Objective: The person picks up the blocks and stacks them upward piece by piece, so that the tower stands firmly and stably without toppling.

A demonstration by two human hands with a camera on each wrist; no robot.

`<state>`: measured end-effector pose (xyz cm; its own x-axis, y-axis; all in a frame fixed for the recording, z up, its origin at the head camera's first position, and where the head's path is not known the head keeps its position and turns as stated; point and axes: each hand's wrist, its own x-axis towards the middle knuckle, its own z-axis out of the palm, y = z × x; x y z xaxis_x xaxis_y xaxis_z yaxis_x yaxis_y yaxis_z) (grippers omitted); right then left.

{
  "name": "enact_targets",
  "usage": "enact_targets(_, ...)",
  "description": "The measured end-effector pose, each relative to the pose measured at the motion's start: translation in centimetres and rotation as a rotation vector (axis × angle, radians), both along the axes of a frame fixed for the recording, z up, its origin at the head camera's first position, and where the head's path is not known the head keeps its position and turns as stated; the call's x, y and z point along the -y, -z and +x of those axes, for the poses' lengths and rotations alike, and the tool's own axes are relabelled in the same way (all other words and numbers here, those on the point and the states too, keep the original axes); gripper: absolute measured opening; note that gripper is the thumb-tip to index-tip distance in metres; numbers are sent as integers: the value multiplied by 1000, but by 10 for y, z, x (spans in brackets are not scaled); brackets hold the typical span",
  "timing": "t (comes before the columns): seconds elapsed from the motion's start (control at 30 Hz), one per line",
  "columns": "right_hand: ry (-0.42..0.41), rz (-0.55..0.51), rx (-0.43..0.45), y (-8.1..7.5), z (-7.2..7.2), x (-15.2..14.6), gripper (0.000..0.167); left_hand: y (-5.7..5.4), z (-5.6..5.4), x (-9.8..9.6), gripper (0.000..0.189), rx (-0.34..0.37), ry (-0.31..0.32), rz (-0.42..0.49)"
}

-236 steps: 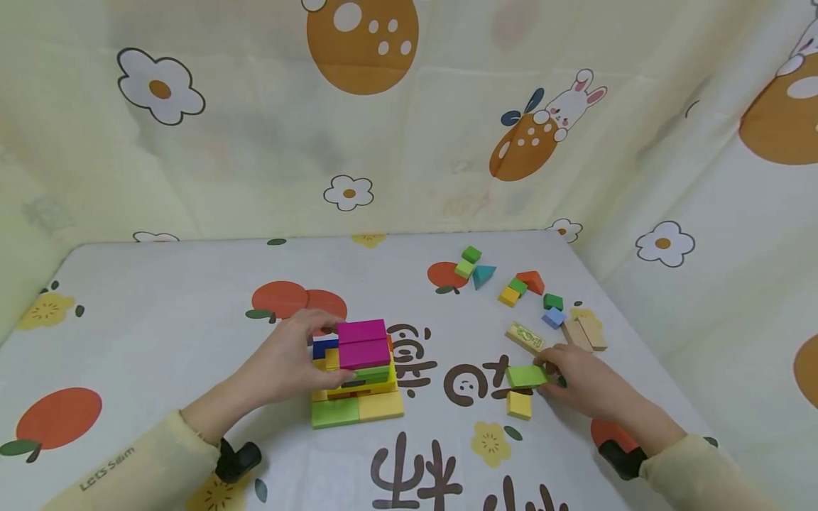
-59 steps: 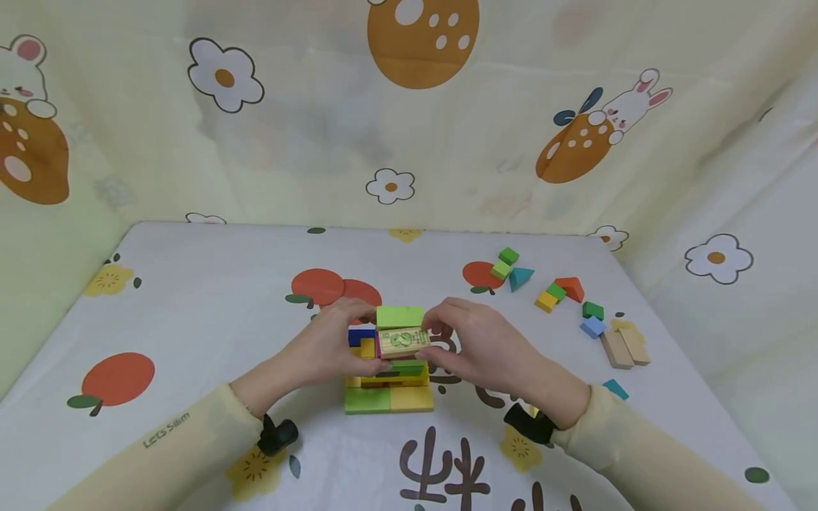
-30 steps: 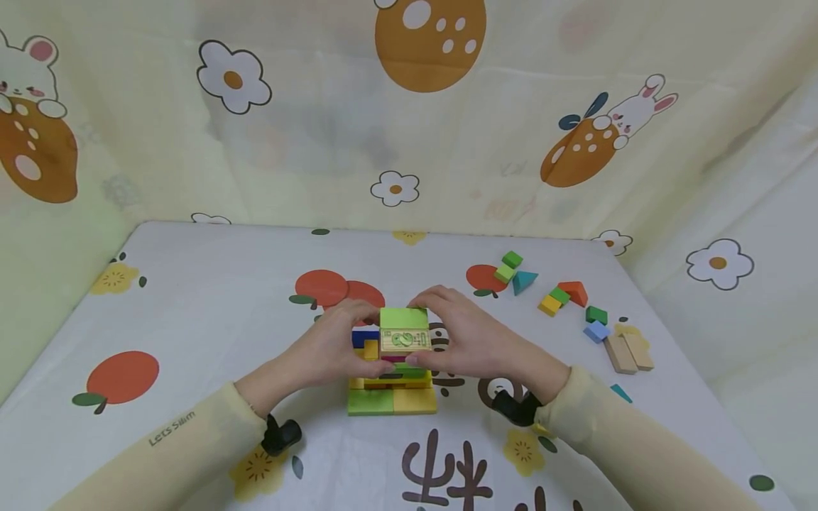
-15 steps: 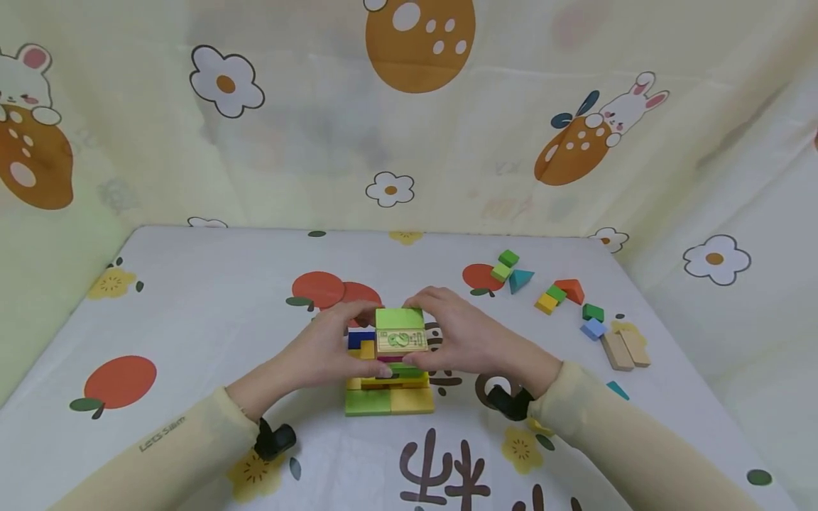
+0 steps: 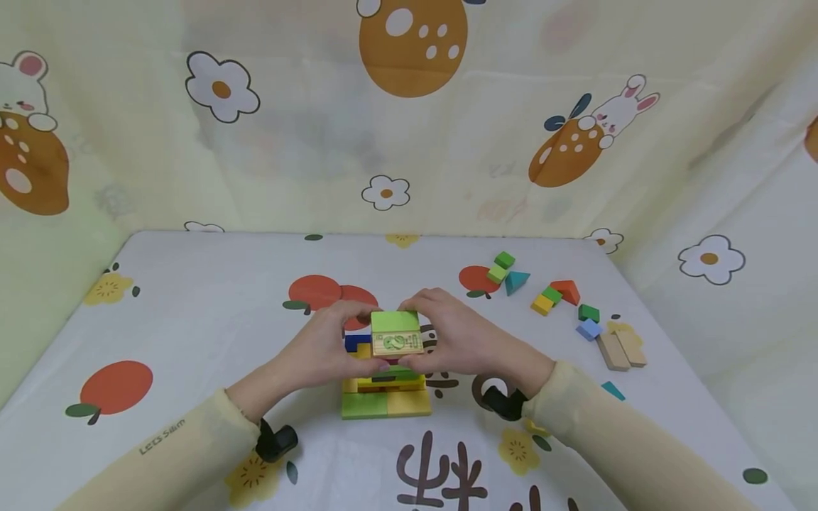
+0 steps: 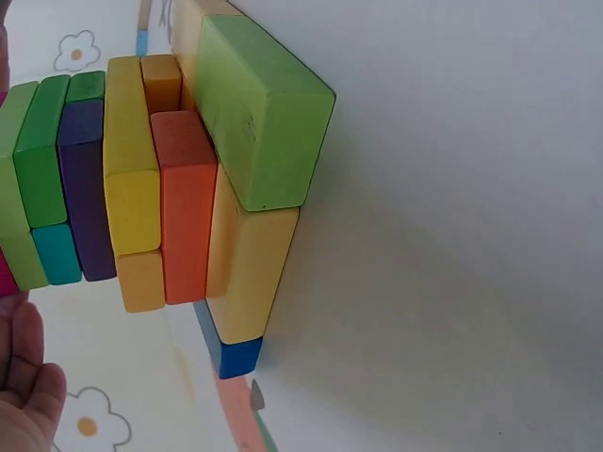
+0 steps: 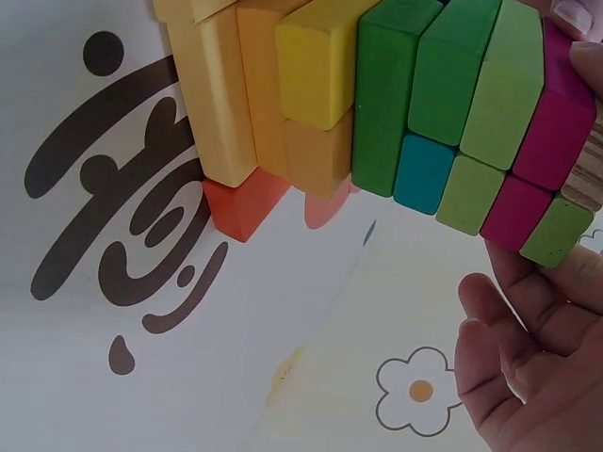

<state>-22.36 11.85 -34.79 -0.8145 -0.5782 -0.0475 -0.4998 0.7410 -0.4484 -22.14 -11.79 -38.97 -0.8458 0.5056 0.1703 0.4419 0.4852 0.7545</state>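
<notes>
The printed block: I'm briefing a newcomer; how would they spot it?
On the table, find the stack between left hand and right hand. Atop it, the printed block lies in front of a lime block. Unlike plain neighbours, it bears a green picture.

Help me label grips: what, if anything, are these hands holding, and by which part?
The stack, by its top layers: the left hand grips the left end, the right hand the right end, thumbs in front, fingers behind.

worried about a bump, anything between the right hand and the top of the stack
Nothing visible: the right hand grips the top of the stack directly. The left hand is on the opposite side, and the loose blocks lie off to the right.
</notes>
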Motion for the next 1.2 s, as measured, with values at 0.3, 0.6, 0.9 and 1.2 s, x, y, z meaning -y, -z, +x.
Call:
enact_targets(0.3,-17,9,-22,1,-1,-1,61,-1,0,-1,59,-12,1,-8)
enact_targets(0.6,-18,-76,9,-8,4,-24,80,0,2,-1,60,-8,-16,-31)
enact_targets(0.9,140,-44,-135,5,25,-91,53,-2,3,-3,56,-9,-48,-78)
enact_targets(1.2,-42,12,-211,12,62,-33,37,-1,1,-1,63,-5,-28,-68)
